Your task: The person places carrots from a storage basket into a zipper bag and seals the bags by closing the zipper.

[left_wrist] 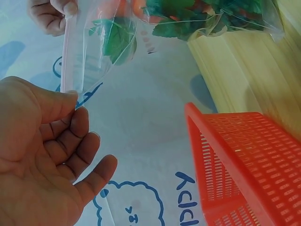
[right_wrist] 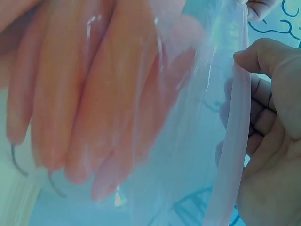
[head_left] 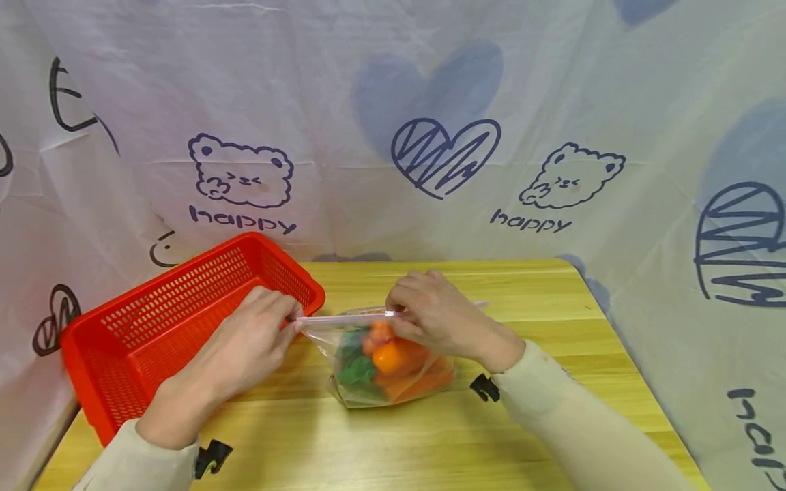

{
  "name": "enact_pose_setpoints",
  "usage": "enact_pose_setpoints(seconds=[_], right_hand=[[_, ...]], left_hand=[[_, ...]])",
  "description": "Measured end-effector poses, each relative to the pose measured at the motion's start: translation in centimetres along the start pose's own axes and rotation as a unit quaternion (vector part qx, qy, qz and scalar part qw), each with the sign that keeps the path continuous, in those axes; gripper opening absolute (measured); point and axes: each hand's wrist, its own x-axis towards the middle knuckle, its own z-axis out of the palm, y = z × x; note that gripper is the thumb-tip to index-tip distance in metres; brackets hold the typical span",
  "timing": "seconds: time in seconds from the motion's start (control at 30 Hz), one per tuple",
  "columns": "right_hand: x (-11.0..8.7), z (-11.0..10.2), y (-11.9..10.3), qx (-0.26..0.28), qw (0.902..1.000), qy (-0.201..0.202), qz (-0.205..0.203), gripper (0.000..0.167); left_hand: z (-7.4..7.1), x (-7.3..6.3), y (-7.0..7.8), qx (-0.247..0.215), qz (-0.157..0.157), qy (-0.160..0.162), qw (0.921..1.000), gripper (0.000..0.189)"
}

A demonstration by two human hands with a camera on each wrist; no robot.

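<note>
A clear zip bag (head_left: 451, 361) stands on the table, its pale zip strip (head_left: 344, 319) stretched level along the top. Inside are carrots (right_wrist: 108, 108), leafy greens (head_left: 356, 368) and a rounded orange piece (head_left: 388, 357). My left hand (head_left: 254, 334) pinches the strip's left end between thumb and forefinger; the other fingers are loosely bent in the left wrist view. Farther along the strip, my right hand (head_left: 442, 317) pinches it beside a small white slider (head_left: 390, 314). In the right wrist view the thumb presses the strip, with the other fingers behind it.
A red perforated basket (head_left: 184, 293) sits at the left, behind and beside my left forearm. The wooden table (head_left: 344, 450) ends against a printed cloth (head_left: 344, 204) at the back and sides. Black buckles (head_left: 485, 387) hang by both wrists.
</note>
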Motion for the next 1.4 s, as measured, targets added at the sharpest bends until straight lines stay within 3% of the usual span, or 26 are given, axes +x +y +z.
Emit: enact_pose_setpoints(seconds=[0.6,1.03,1.4], right_hand=[[-2.7,-1.7,3.1,0.005,0.9993,-0.016,0.033,0.006],[-4.5,-3.1,4.7,0.017,0.9953,-0.042,0.086,0.004],[-6.1,-3.9,6.1,0.007,0.9942,-0.026,0.104,0.004]], left_hand=[[0.2,0.1,-0.6,-0.006,-0.015,-0.002,0.9999,0.009],[0.1,0.3,-0.9,-0.003,-0.023,-0.003,0.9997,0.009],[0.0,0.3,-1.2,0.004,-0.036,-0.007,0.9993,0.009]])
